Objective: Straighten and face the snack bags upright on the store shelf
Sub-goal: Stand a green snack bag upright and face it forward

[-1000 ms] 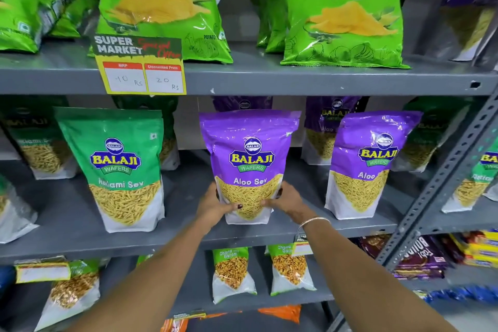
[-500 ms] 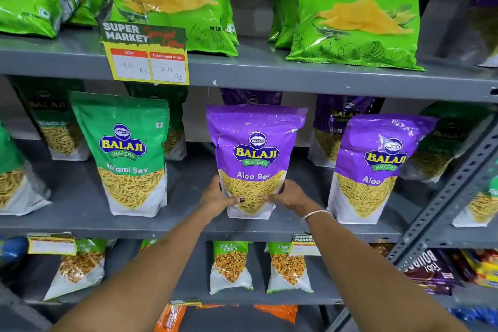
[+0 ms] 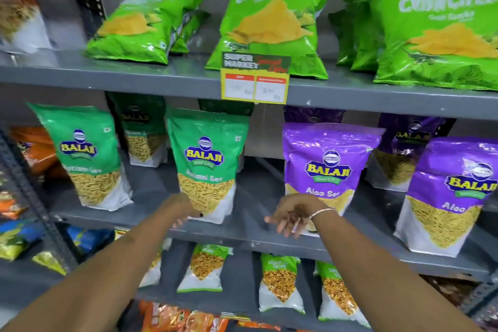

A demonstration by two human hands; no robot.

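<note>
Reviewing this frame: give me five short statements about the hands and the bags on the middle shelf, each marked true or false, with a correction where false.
1. The left hand is at the lower edge of the green Balaji bag. True.
2. The right hand grips the purple Aloo Sev bag on both sides. False: it hangs open in front of the bag's lower left corner, fingers spread.
3. A thin bangle sits on the right wrist. True.
4. The purple Aloo Sev bag lies flat on its back. False: it stands upright, label forward.
5. The price tag hangs from the middle shelf's edge. False: it hangs from the top shelf.
</note>
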